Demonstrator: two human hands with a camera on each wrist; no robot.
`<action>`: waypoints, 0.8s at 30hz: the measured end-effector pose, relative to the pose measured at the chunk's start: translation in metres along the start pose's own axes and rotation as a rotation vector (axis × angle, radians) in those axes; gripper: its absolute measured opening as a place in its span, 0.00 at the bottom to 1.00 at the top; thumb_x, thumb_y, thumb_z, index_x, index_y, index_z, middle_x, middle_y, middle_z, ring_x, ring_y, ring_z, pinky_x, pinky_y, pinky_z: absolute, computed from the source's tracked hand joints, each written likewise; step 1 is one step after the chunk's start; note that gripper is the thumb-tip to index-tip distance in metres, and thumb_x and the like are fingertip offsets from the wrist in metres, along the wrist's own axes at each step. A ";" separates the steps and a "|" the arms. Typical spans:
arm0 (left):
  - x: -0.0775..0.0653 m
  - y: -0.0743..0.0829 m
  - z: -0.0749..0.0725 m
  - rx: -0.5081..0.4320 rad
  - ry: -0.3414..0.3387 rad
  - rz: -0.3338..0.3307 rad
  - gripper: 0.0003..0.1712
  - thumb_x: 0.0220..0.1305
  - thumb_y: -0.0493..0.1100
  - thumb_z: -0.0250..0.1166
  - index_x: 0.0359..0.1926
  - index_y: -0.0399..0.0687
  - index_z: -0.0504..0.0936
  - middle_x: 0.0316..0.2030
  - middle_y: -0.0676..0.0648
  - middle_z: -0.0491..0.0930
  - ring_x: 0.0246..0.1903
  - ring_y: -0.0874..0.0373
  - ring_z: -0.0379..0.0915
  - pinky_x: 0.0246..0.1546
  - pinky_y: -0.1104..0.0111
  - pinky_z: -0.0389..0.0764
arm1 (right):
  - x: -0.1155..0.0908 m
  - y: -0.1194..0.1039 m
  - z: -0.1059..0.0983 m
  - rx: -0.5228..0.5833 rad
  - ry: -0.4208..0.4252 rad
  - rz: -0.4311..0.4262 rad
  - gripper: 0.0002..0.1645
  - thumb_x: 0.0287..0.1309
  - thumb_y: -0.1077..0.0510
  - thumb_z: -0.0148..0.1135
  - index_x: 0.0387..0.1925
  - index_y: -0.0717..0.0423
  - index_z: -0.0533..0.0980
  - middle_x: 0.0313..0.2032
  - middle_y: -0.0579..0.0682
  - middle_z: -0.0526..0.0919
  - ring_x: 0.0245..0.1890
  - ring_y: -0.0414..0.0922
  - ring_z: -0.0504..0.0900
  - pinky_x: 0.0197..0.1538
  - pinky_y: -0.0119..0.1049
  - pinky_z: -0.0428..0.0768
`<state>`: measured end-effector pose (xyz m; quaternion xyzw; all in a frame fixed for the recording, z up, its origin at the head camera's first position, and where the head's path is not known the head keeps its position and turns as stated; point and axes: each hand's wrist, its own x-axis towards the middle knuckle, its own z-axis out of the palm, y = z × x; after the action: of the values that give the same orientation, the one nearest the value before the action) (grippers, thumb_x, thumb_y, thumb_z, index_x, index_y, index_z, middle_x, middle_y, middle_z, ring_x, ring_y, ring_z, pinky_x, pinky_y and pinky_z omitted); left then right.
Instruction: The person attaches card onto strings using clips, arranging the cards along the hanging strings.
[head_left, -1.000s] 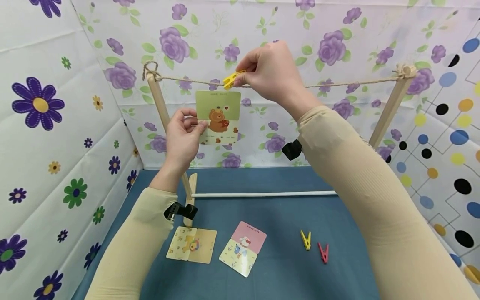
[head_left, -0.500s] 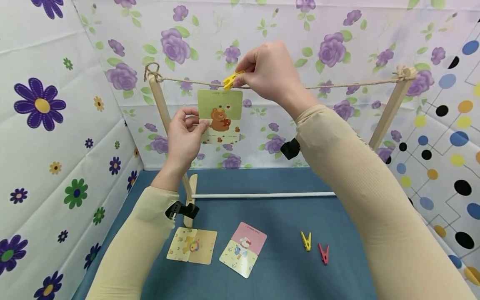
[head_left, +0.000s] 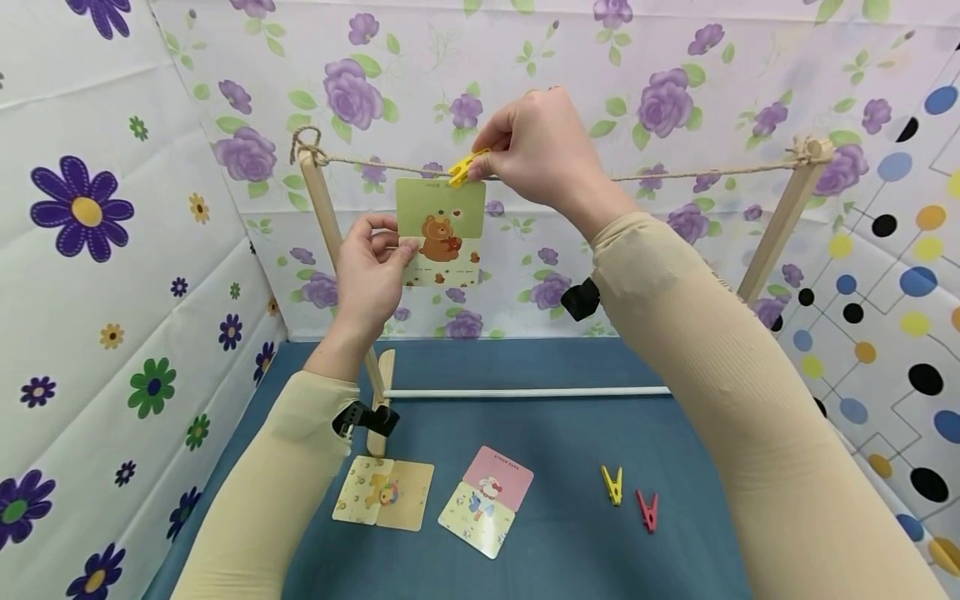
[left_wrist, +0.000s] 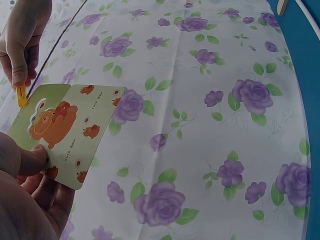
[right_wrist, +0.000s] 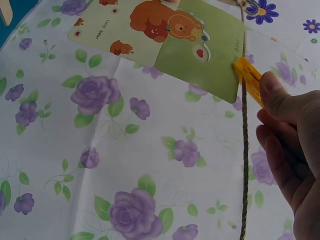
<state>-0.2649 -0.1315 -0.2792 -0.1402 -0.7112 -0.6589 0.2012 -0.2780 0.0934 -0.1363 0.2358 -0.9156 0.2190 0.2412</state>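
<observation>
Nearest, on the table (head_left: 570,550), we see a tan card (head_left: 384,493), a pink card (head_left: 486,502), a spare yellow clip (head_left: 613,486) and a red clip (head_left: 648,511), all lying loose; we'd log these as left. Farther out, the left hand (head_left: 370,271) pinches the bear card (head_left: 441,233) by its left edge, holding it up with its top edge right at the string (head_left: 675,173). The right hand (head_left: 547,146) grasps the clip (head_left: 462,170) between thumb and fingers, clip tip over that top edge. We judge this hang nearly done, but can't tell whether the clip bites both card and string. Versus half a second ago: the clip sits lower, overlapping the card; the loose items look unchanged.
</observation>
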 end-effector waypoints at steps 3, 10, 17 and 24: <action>0.000 -0.001 0.000 0.008 0.001 0.002 0.11 0.76 0.30 0.66 0.53 0.40 0.74 0.40 0.43 0.85 0.41 0.57 0.84 0.47 0.67 0.81 | 0.001 -0.001 0.000 -0.004 -0.017 0.006 0.13 0.65 0.48 0.79 0.43 0.52 0.93 0.37 0.44 0.93 0.32 0.35 0.87 0.51 0.31 0.80; 0.000 -0.003 -0.001 0.002 0.002 -0.004 0.10 0.76 0.30 0.66 0.52 0.41 0.74 0.40 0.43 0.85 0.40 0.57 0.84 0.45 0.67 0.81 | 0.004 -0.007 0.002 0.005 -0.073 0.043 0.13 0.65 0.48 0.78 0.44 0.52 0.92 0.39 0.43 0.93 0.34 0.34 0.86 0.40 0.28 0.83; 0.000 -0.004 -0.001 -0.003 0.014 -0.005 0.11 0.75 0.30 0.66 0.52 0.41 0.75 0.38 0.45 0.84 0.39 0.57 0.84 0.44 0.67 0.80 | 0.006 -0.007 0.003 -0.012 -0.066 0.015 0.15 0.62 0.47 0.80 0.44 0.52 0.93 0.38 0.44 0.93 0.34 0.35 0.85 0.41 0.28 0.81; 0.000 -0.004 0.000 -0.034 0.014 0.003 0.11 0.75 0.28 0.66 0.51 0.41 0.74 0.38 0.47 0.84 0.41 0.58 0.84 0.49 0.66 0.82 | 0.004 -0.003 0.004 0.022 -0.064 0.023 0.15 0.62 0.48 0.80 0.43 0.53 0.93 0.38 0.45 0.93 0.33 0.36 0.85 0.41 0.29 0.81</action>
<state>-0.2666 -0.1318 -0.2829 -0.1402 -0.6982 -0.6715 0.2048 -0.2812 0.0879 -0.1362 0.2347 -0.9231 0.2240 0.2065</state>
